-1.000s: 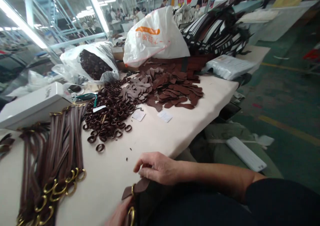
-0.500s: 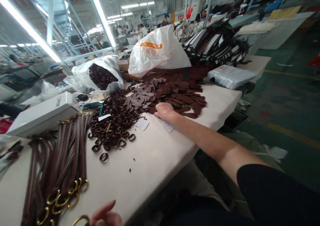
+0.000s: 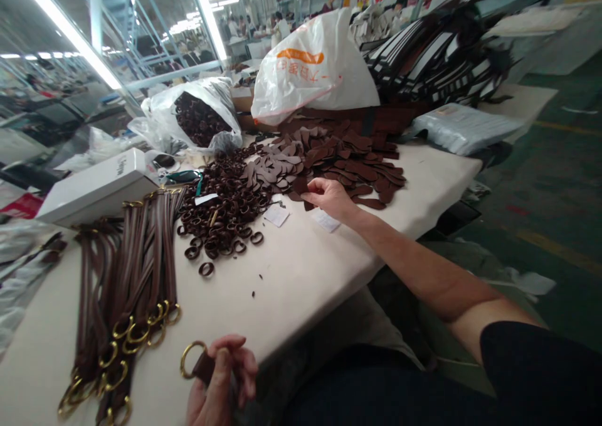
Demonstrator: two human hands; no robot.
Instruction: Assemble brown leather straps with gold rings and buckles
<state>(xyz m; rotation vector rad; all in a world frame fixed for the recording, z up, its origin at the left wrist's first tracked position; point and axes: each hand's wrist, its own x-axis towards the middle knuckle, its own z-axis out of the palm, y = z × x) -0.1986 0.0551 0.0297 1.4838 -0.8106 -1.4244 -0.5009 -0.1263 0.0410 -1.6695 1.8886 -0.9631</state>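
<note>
At the table's near edge, my left hand (image 3: pixel 224 376) grips a brown leather strap (image 3: pixel 204 368) that carries a gold ring (image 3: pixel 192 358); most of the strap is hidden by the hand. My right hand (image 3: pixel 329 199) reaches forward and pinches a brown leather piece (image 3: pixel 300 189) at the near side of a pile of flat leather pieces (image 3: pixel 348 156). Some pieces in that pile show a greyish side (image 3: pixel 273 170). Left of it spreads a heap of small brown leather loops (image 3: pixel 226 216). Finished-looking straps with gold rings (image 3: pixel 136 256) lie side by side on the left.
Behind the heaps stand a plastic bag of loops (image 3: pixel 200 115) and a white printed bag (image 3: pixel 315 68). A white box (image 3: pixel 94 184) sits on the left. Two paper slips (image 3: pixel 276 216) lie on the pale table (image 3: pixel 282 275). A wrapped package (image 3: pixel 463 128) rests at the right.
My left hand has risen further into view with the strap and ring. My right hand now lifts a leather piece slightly at the pile. The view has shifted a little.
</note>
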